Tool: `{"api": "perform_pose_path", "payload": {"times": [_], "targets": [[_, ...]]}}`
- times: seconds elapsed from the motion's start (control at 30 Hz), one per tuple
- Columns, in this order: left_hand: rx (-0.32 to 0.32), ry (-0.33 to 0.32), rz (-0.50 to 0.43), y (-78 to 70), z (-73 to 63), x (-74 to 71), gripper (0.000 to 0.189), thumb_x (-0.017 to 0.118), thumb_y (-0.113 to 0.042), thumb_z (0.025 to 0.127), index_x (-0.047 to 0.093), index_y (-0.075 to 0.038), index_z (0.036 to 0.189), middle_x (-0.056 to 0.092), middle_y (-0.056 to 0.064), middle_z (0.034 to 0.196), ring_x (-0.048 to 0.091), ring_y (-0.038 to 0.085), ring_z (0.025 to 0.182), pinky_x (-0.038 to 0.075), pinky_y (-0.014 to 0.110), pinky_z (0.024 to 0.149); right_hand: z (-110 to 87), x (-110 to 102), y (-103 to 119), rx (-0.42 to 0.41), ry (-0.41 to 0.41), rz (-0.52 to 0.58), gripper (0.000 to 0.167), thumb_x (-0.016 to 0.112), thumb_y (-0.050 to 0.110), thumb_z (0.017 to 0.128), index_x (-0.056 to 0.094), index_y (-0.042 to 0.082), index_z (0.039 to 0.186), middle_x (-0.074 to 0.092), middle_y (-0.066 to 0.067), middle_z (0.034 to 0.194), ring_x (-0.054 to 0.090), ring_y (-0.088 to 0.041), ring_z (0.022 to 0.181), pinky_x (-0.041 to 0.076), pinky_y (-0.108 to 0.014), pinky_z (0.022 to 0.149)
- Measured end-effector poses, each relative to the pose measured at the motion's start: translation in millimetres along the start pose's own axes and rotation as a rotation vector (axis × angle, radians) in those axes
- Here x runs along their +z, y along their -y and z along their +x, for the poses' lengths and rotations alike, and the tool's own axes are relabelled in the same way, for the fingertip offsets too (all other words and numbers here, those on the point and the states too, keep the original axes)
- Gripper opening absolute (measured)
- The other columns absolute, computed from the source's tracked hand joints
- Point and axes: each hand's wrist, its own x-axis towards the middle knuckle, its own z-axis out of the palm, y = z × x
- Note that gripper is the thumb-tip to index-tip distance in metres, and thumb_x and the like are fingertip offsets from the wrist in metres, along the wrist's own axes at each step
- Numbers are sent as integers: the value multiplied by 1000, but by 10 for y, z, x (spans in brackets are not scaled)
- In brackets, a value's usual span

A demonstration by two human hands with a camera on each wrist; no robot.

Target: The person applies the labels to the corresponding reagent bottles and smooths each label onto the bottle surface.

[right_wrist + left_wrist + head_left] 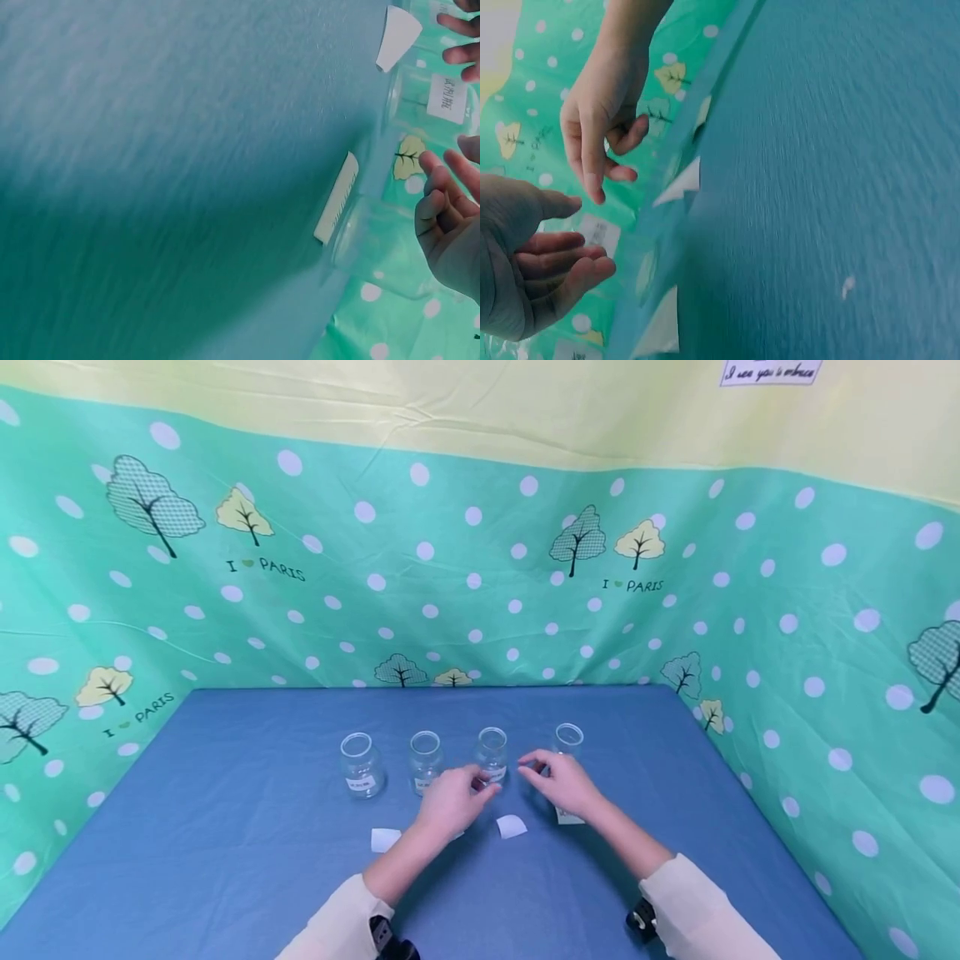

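Observation:
Several clear glass jars stand in a row; a white label with writing sits on the second jar from the right [492, 743]. My left hand [456, 800] is just in front of that labelled jar, fingers loosely bent and holding nothing. My right hand [561, 782], also holding nothing, reaches between it and the rightmost jar [569, 737], partly covering the latter. In the right wrist view, the rightmost jar [382, 251] shows bare glass beside a paper slip with writing [337, 199]. The left wrist view shows both hands apart, facing each other near a label [598, 234].
To the left stand two more labelled jars, the leftmost jar [362, 764] and the one beside it [426, 752]. White paper slips lie in front of the row, one slip [512, 827] between my forearms and another slip [386, 840] near my left forearm. A patterned curtain [465, 527] hangs behind the blue table [247, 777].

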Motion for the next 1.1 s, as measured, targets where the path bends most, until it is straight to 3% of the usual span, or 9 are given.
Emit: {"api": "perform_pose_path", "payload": {"times": [0.17,0.4,0.77,0.97,1.1], "targets": [[84,78,-56,-99,19,91,26,66,-31,86,69,-9,100,71,1,87,66,16,78,52,30,69,-59,-75,-48,-33,29,-40,21,61,24,91,69,9,104,66,1,85,54,-9,67,44,-22,60],[97,176,-80,-242,56,199,28,67,-30,86,68,-8,103,70,4,95,66,17,83,52,30,73,-167,-185,-133,-102,85,-57,21,61,25,91,69,8,100,66,3,86,56,-9,72,46,-21,64],[183,207,11,-426,110,406,28,69,-32,83,68,-11,102,69,2,95,64,14,87,50,26,75,-368,-410,-359,-145,192,-149,21,66,24,86,69,7,99,61,5,82,51,-3,66,44,-21,59],[195,241,73,-464,132,531,28,70,-31,82,68,-12,103,67,1,93,62,13,86,50,25,74,-425,-449,-472,-129,207,-188,23,71,23,82,69,7,99,60,2,82,48,-5,66,42,-21,59],[206,226,122,-454,162,618,28,72,-32,80,68,-14,100,66,0,89,60,12,80,47,23,71,-449,-456,-506,-118,199,-241,23,73,22,79,69,8,98,60,1,83,50,-9,69,42,-22,62]]}}
